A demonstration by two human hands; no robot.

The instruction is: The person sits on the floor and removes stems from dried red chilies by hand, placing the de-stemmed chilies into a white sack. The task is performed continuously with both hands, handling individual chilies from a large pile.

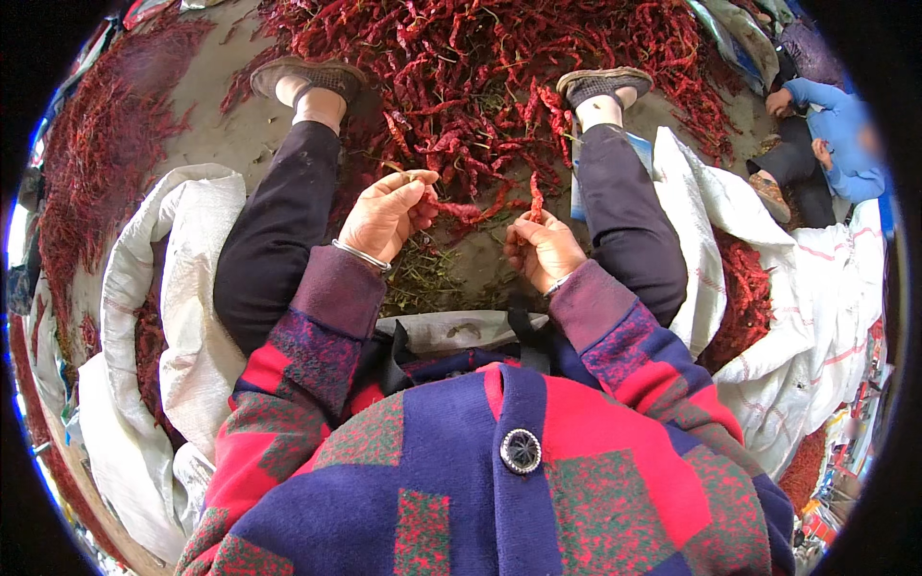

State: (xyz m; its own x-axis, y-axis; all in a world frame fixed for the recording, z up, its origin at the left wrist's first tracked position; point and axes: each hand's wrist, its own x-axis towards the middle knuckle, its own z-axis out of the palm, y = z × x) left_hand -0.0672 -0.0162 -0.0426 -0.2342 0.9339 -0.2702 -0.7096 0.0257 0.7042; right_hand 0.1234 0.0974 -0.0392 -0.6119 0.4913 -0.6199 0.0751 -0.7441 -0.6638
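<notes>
Both hands hang over the ground between the outstretched legs. My left hand (391,214) pinches the stem end of dried red chili peppers (426,204), with more red pods partly hidden under its fingers. To its right, my right hand (544,248) grips a single dried red chili (536,196), which points up from between thumb and fingers. Beyond the hands lies a wide heap of dried red chilies (461,79) on the floor. Loose stems and green-brown plant scraps (425,270) lie on the ground below and between the hands.
An open white woven sack (202,288) with chilies stands at the left, another white woven sack (684,237) at the right. A second chili heap (108,137) spreads at the far left. Another person (839,137) in blue sits at the upper right.
</notes>
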